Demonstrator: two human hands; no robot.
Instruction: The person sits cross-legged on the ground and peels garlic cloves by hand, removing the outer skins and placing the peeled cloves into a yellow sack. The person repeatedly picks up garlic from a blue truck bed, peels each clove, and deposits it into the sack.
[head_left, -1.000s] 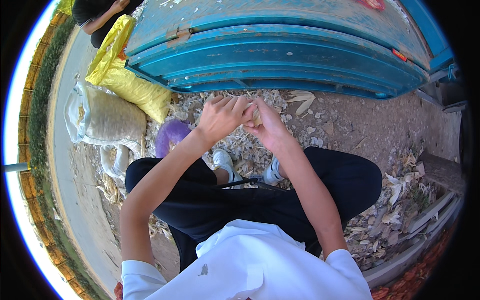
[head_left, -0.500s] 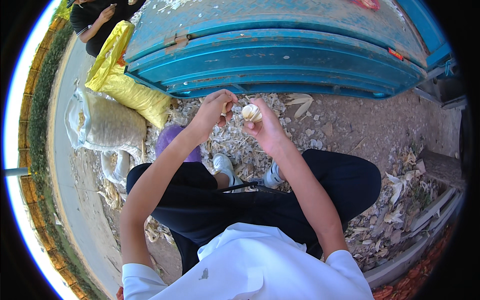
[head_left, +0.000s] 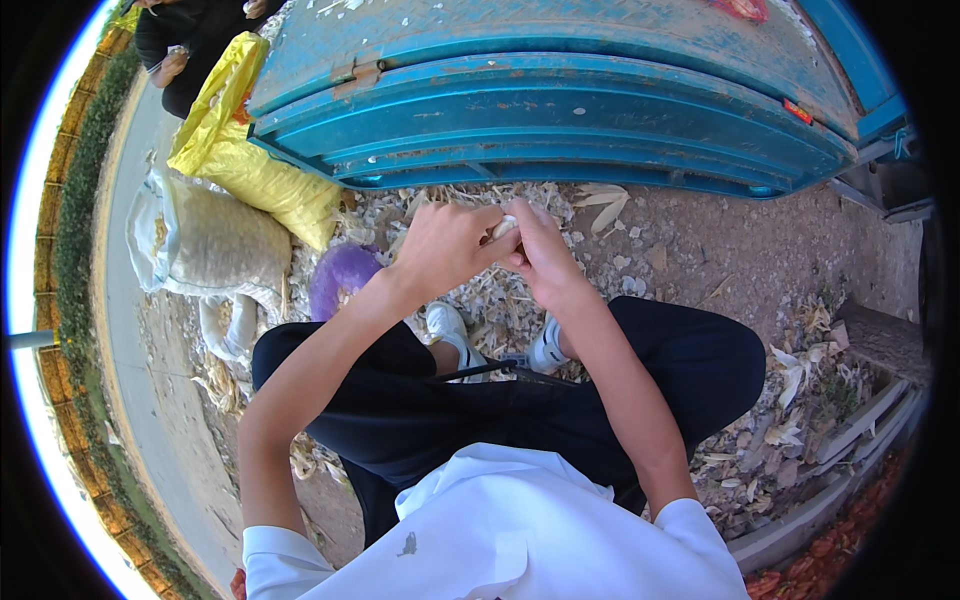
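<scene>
My left hand (head_left: 445, 245) and my right hand (head_left: 537, 250) meet above the ground between my knees, both closed around a whitish garlic bulb (head_left: 506, 226), which is mostly hidden by my fingers. Below them lies a litter of papery skins and dry husks (head_left: 480, 290). A purple bag (head_left: 338, 280) rests on the ground to the left, behind my left forearm.
A blue metal truck bed (head_left: 555, 120) spans the far side. A yellow sack (head_left: 275, 190) and a white sack (head_left: 220, 240) stand at left. Another person (head_left: 180, 40) in dark clothes works at upper left. Boards (head_left: 870, 430) lie at lower right; a road (head_left: 140, 380) runs along the left.
Half a second ago my hands were apart, with the bulb showing in the right one; now they have come together again over it. The other person's hands have shifted.
</scene>
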